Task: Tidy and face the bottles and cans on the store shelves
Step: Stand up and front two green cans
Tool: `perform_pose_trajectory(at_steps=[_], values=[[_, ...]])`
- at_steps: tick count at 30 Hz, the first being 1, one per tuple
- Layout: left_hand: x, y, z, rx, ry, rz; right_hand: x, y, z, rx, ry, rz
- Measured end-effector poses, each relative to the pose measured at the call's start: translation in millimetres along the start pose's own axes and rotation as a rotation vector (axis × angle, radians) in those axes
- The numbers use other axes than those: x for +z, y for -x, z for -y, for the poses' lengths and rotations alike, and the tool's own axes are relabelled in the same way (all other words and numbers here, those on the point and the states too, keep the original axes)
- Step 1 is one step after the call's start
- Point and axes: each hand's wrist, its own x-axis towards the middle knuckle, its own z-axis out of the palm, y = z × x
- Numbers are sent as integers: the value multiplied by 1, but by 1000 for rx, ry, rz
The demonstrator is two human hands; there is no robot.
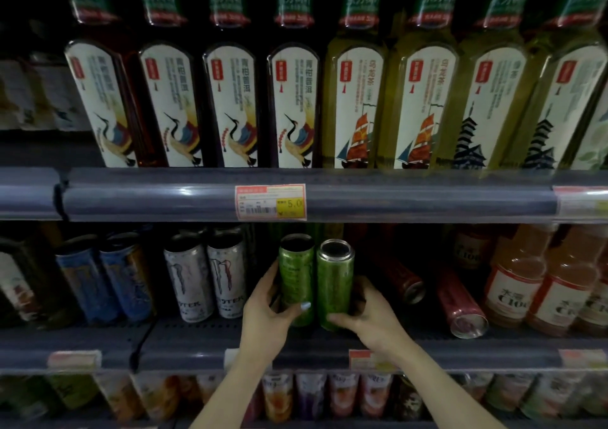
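Two tall green cans stand upright side by side on the middle shelf (197, 339). My left hand (268, 310) is wrapped around the left green can (296, 274), thumb across its front. The right green can (335, 277) is gripped low down by my right hand (368, 313). To the right, two red cans lie on their sides: one nearer (460, 303), one farther back (399, 277). Two white cans (207, 277) and two blue cans (105, 280) stand upright to the left.
Orange juice bottles (539, 280) stand at the right of the middle shelf. The upper shelf holds a row of dark tea bottles (230, 99) and yellow-green tea bottles (421, 99). A price tag (270, 202) sits on its rail. Small bottles (329, 392) fill the lower shelf.
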Motion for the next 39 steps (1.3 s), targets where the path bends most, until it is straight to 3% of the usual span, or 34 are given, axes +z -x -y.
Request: perform_pose_trajectory(at_steps=[15, 39], values=[[8, -8, -1, 96, -214, -215, 14, -30, 6, -47, 68, 45], [11, -42, 8, 62, -352, -235, 26, -59, 10, -77, 180, 7]])
